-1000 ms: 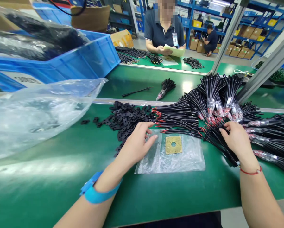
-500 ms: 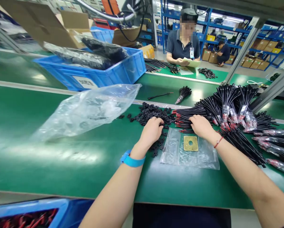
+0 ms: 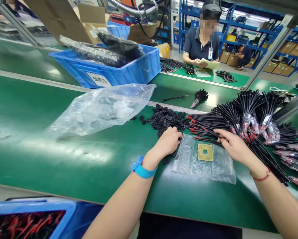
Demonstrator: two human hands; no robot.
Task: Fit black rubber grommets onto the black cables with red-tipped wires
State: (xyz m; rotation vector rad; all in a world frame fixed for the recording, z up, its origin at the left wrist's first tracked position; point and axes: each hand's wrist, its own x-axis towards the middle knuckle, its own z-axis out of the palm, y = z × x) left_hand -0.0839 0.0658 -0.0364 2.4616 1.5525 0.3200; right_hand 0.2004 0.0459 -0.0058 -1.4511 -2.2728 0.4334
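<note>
My left hand (image 3: 169, 141) is at the near edge of a heap of small flat black parts (image 3: 165, 117). Its fingers are curled, and whatever they may hold is hidden. My right hand (image 3: 232, 146) pinches a black cable (image 3: 210, 131) with a red end, just over a row of similar black cables (image 3: 206, 120) laid side by side. Between and below both hands, a square brass-coloured plate (image 3: 202, 156) with a round hole lies on a clear flat plastic bag (image 3: 186, 166).
A crumpled clear bag (image 3: 101, 111) lies to the left, before a blue crate (image 3: 129, 73) of wrapped goods. Bundled black cables (image 3: 247, 106) are piled at right. A blue bin (image 3: 71, 212) stands at lower left. Across the bench, a person (image 3: 201, 46) holds paper.
My right hand has moved right and back from the cable row, now with a cable between its fingers. My left hand has shifted slightly toward me at the heap; the view has turned a little.
</note>
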